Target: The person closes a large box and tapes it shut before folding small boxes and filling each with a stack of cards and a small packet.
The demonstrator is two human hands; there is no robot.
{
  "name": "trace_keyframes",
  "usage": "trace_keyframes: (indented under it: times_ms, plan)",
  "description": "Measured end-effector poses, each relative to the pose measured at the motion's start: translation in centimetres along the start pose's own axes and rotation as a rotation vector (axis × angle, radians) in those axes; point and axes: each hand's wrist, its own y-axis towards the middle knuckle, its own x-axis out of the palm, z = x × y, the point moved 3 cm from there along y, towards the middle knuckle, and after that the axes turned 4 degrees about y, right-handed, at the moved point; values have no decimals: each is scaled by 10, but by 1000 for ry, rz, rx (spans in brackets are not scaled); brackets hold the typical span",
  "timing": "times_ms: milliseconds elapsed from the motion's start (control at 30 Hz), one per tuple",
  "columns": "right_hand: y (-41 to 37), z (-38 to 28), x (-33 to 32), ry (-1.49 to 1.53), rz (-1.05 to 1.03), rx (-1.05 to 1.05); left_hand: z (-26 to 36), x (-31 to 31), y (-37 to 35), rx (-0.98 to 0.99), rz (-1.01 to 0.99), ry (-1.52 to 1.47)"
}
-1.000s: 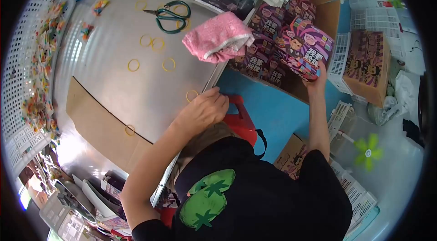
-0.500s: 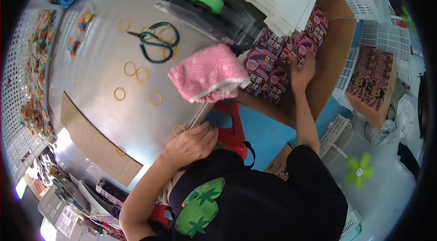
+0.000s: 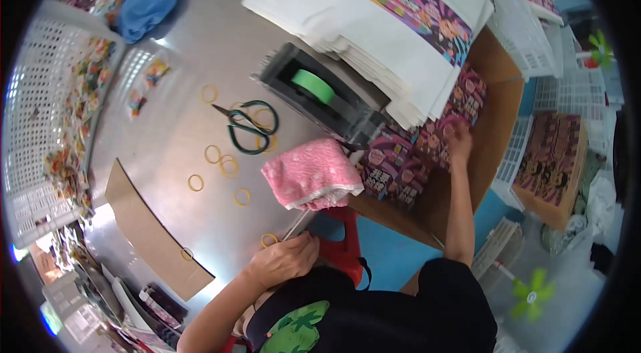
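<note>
Inside the cardboard carton (image 3: 502,96) my right hand (image 3: 458,146) lies over the packed rows, its fingers bent around a small purple printed box (image 3: 435,143). More such boxes, with cartoon faces and lettering, fill the carton beside it. My left hand (image 3: 286,259) rests at the near edge of the metal table (image 3: 160,139), fingers curled and pressed together; what lies beneath them is hidden. A yellow rubber band (image 3: 269,240) lies just beyond it. The folded pink cloth (image 3: 312,173) sits between my hands.
Green-handled scissors (image 3: 252,127) lie among several rubber bands. A black tape dispenser (image 3: 320,93) holds green tape, near stacked white printed sheets (image 3: 374,13). At left are a white basket (image 3: 40,73) of small colourful packets and a cardboard strip (image 3: 150,233). A red stool (image 3: 344,243) stands below.
The view has shifted, so the table and carton appear lower and more of the printed sheets shows. My right hand stays among the boxes, fingers slightly repositioned; my left remains at the table edge.
</note>
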Motion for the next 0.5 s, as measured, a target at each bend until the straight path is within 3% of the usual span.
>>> trace_keyframes:
  times_ms: [67, 133, 200, 300, 367, 500]
  plan:
    - [-19, -133, -19, 251, 349, -371, 1, -1, 0, -23, 24, 9]
    - [-38, -228, -25, 14, 417, -747, 4, 4, -2, -34, 75, 24]
    - [-23, -283, -15, -209, 263, -907, 5, 8, -2, -42, 115, 43]
    - [32, -325, 11, -211, 180, -827, 8, 11, -3, -43, 101, 50]
    - [56, -346, 18, -385, -247, -433, 10, 11, -3, -48, 109, 68]
    - [99, -352, 20, -538, -187, -517, 9, 14, -5, -63, 144, 62]
